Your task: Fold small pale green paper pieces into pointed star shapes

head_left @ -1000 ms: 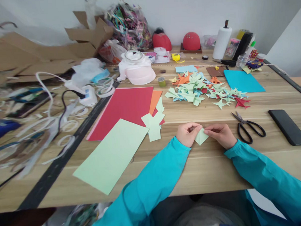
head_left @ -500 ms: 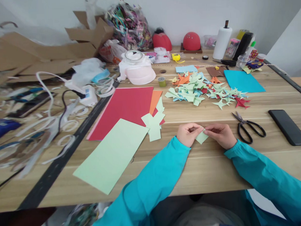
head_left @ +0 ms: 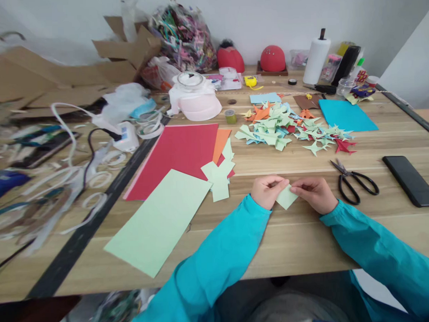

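Between my hands is a small light green paper square [head_left: 286,198], held up with one corner pointing down toward the table. My left hand [head_left: 266,191] pinches its left side between thumb and fingers. On the opposite side, my right hand [head_left: 316,192] grips the paper with thumb and forefinger. Fingertips cover the upper edges, so I cannot tell whether it is folded there. Black-handled scissors [head_left: 354,179] lie right of my right hand. Loose light green paper squares [head_left: 220,183] are scattered to the left, beside a large light green sheet [head_left: 159,221].
Folded paper pieces in several colours [head_left: 273,126] form a heap behind my hands. Red sheets [head_left: 179,155] lie at left, a blue sheet [head_left: 348,115] at back right. A black phone [head_left: 411,181] rests far right; cables [head_left: 91,156] and white strips clutter the left.
The green paper square sits slightly lower and shows more of its face below my fingers. Both hands stay in nearly the same place, still pinching it.
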The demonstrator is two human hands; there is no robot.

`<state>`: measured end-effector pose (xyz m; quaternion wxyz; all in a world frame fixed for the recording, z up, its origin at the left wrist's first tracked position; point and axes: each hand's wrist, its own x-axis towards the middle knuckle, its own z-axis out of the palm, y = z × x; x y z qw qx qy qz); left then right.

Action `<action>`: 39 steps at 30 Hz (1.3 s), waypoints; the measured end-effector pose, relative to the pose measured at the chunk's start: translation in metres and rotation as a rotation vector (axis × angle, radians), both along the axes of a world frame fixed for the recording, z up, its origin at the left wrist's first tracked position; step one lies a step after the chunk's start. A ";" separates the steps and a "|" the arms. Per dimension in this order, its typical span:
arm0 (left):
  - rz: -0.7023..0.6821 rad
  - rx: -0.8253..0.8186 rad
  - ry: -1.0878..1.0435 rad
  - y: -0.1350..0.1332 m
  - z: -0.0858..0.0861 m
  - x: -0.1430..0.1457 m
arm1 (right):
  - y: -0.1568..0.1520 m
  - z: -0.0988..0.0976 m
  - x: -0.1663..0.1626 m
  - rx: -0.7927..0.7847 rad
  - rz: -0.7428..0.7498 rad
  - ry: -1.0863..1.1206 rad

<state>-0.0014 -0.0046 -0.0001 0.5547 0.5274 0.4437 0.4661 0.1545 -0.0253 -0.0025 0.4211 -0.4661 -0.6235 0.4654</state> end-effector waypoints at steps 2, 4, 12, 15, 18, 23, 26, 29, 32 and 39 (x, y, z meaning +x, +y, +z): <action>-0.001 -0.030 0.004 0.000 -0.001 0.001 | 0.000 0.001 0.000 -0.022 -0.001 0.004; -0.012 -0.065 -0.004 0.001 -0.003 0.002 | -0.001 0.002 0.000 -0.032 -0.030 0.014; -0.082 -0.066 -0.069 0.002 -0.010 0.002 | 0.002 0.003 0.002 -0.034 -0.125 0.017; -0.103 -0.095 -0.088 0.001 -0.010 0.003 | 0.002 0.004 0.001 -0.037 -0.131 0.026; -0.149 -0.140 -0.130 0.000 -0.011 0.005 | 0.002 0.005 0.001 -0.032 -0.132 0.001; -0.205 -0.175 -0.146 -0.001 -0.014 0.007 | 0.002 0.004 0.001 -0.025 -0.223 0.049; -0.237 -0.218 -0.134 -0.001 -0.015 0.007 | 0.003 0.002 0.002 -0.021 -0.299 0.098; -0.239 -0.254 -0.148 0.000 -0.015 0.006 | 0.004 0.001 0.003 -0.028 -0.321 0.117; -0.239 -0.258 -0.156 0.000 -0.014 0.007 | 0.004 0.001 0.002 -0.052 -0.222 0.129; -0.282 -0.290 -0.175 -0.001 -0.009 0.007 | 0.004 0.001 0.004 -0.064 -0.171 0.066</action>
